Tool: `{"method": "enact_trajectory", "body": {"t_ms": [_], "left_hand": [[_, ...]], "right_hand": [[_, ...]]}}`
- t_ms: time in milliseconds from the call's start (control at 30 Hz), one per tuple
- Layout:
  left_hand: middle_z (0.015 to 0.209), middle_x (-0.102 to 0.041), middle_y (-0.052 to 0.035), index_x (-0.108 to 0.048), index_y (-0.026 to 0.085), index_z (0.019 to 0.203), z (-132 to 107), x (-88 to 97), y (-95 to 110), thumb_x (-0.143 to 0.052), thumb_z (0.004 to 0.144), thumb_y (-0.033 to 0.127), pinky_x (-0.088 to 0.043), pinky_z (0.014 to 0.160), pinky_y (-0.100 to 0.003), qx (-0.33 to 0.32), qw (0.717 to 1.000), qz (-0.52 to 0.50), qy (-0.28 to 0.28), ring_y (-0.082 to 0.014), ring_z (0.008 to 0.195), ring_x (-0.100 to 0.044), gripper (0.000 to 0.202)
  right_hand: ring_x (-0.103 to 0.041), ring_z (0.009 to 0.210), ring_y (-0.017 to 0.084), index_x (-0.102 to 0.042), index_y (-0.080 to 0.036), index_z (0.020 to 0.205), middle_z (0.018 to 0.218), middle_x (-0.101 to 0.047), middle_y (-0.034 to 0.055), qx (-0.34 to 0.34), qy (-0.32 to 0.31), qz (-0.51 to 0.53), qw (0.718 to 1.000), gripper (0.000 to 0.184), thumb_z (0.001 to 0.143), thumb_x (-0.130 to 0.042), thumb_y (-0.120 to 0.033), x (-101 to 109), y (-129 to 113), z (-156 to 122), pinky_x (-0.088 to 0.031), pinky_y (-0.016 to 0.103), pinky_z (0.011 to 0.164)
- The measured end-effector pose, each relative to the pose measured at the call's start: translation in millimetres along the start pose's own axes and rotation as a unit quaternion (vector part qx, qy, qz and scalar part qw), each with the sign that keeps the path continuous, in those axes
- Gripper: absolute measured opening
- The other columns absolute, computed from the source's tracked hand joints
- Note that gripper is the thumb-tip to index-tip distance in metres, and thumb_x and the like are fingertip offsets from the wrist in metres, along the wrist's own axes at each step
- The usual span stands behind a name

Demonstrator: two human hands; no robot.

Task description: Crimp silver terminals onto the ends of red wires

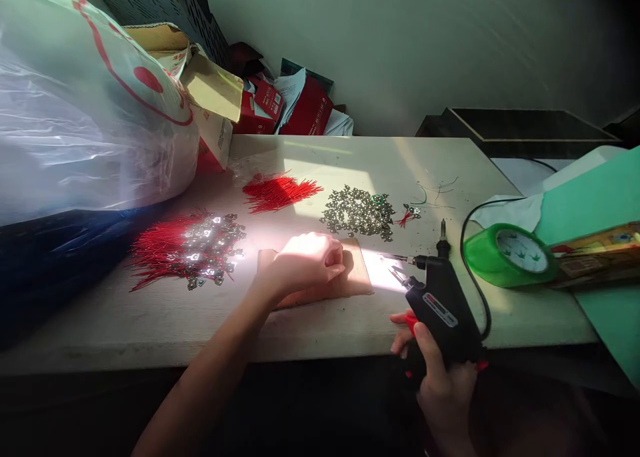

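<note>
1. Far left of the surface (pixel 320 337): a bulging clear plastic sack (pixel 85 123) with red print, sitting on a dark blue bag (pixel 55 270), and just behind it a torn cardboard box (pixel 213 90) and red cartons (pixel 305 107) among loose papers.
2. Next along, right at the front: a heap of red wires (pixel 160 253) tangled with stamped metal pieces (pixel 220 233).
3. Farther back, a separate bundle of loose red wires (pixel 280 193), lying well clear of the sack!
4. Dead centre: the left-hand grip (pixel 300 263), clenched and resting on a tan pad (pixel 357 283); anything inside those curled fingers, impossible to tell.
5. Behind the pad, a loose pile of silver metal pieces (pixel 357 211), then a small wired piece (pixel 410 213) off to its right.
6. Now the action side: the right-hand grip (pixel 440 383), clenched around a black soldering gun (pixel 443 310), metal tip reaching over the pad's right edge, black cord (pixel 473 277) looping away behind.
7. Far right: a roll of green tape (pixel 507 255) against a printed box (pixel 597 253), with a green board (pixel 610 323) beneath.
</note>
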State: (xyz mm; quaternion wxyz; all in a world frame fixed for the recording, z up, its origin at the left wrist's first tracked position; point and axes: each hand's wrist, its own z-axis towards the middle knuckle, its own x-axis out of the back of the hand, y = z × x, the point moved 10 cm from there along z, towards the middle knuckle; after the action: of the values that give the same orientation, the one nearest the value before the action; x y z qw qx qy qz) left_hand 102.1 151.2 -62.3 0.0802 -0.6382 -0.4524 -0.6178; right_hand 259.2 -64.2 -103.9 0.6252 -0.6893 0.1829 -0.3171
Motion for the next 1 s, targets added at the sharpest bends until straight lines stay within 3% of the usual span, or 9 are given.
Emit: {"method": "enact_trajectory", "body": {"t_ms": [233, 367, 633, 800, 1000], "left_hand": [[0.091, -0.071, -0.0017, -0.069, 0.025, 0.085, 4, -1.8, 7, -0.058, 0.089, 0.043, -0.036, 0.069, -0.032, -0.014, 1.000, 0.004, 0.003, -0.0199, 0.080, -0.058, 0.021], [0.093, -0.071, -0.0014, -0.069, 0.025, 0.087, 4, -2.5, 7, -0.057, 0.089, 0.042, -0.039, 0.071, -0.032, -0.015, 1.000, -0.004, 0.007, -0.0191, 0.082, -0.059, 0.021], [0.093, -0.072, -0.0006, -0.069, 0.026, 0.087, 2, 8.9, -1, -0.060, 0.089, 0.040, -0.042, 0.072, -0.032, -0.018, 0.999, -0.033, 0.036, -0.0199, 0.083, -0.061, 0.017], [0.092, -0.070, -0.0026, -0.070, 0.025, 0.087, 4, 3.0, 5, -0.056, 0.091, 0.041, -0.042, 0.073, -0.032, -0.035, 0.999, -0.009, 0.021, -0.0190, 0.081, -0.059, 0.022], [0.093, -0.070, -0.0041, -0.069, 0.025, 0.087, 7, -3.1, 9, -0.057, 0.091, 0.040, -0.043, 0.075, -0.033, -0.029, 0.999, 0.003, 0.012, -0.0207, 0.083, -0.058, 0.020]], "right_hand": [[-0.064, 0.072, 0.015, -0.075, -0.012, 0.101, 0.080, -0.071, 0.0063, 0.013, 0.008, 0.025, 1.000, 0.037, 0.096, -0.064, -0.047, -1, -4, 0, -0.050, 0.027, 0.067], [-0.061, 0.069, 0.013, -0.075, -0.012, 0.096, 0.077, -0.068, 0.0057, -0.012, 0.025, 0.018, 0.999, 0.039, 0.097, -0.062, -0.049, -2, -9, -2, -0.049, 0.027, 0.068], [-0.062, 0.066, 0.015, -0.076, -0.010, 0.096, 0.074, -0.067, 0.0080, -0.018, 0.008, 0.015, 1.000, 0.047, 0.094, -0.063, -0.056, 0, -3, -1, -0.046, 0.023, 0.051], [-0.062, 0.067, 0.014, -0.077, -0.011, 0.097, 0.076, -0.068, 0.0076, -0.013, 0.007, 0.016, 1.000, 0.046, 0.095, -0.063, -0.054, 0, -2, 0, -0.049, 0.023, 0.057], [-0.063, 0.068, 0.015, -0.076, -0.011, 0.100, 0.077, -0.069, 0.0083, -0.018, 0.002, 0.012, 1.000, 0.048, 0.095, -0.061, -0.056, -2, -2, -1, -0.047, 0.024, 0.053]]}}
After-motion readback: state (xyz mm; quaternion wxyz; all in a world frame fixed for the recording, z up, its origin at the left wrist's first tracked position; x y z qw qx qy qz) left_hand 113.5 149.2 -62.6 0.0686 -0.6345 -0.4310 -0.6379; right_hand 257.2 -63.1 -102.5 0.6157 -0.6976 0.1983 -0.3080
